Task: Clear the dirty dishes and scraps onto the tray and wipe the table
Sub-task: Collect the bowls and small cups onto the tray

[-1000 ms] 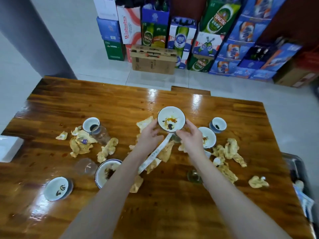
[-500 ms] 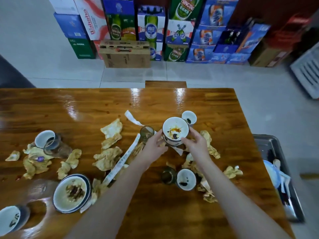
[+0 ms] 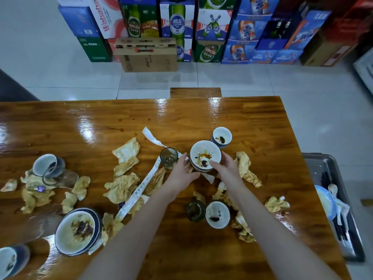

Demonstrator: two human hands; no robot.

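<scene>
A sauce-stained white bowl sits on top of another bowl at the table's middle right. My left hand cups its left side and my right hand grips its right side, thumb on the rim. A small cup stands just behind it, a green glass to its left. Nearer me are a dirty cup and a dark glass. A large dirty bowl lies at the front left. Crumpled napkins and a paper strip litter the wooden table. The metal tray stands off the right edge.
A tipped cup and glass lie among napkins at the left. Another cup sits at the front left corner. The tray holds a plate and spoon. A bench end and stacked drink cartons stand beyond the table.
Both hands carried the stained bowl rightward and set it onto a second bowl near the small cup; my view swung right, showing the tray.
</scene>
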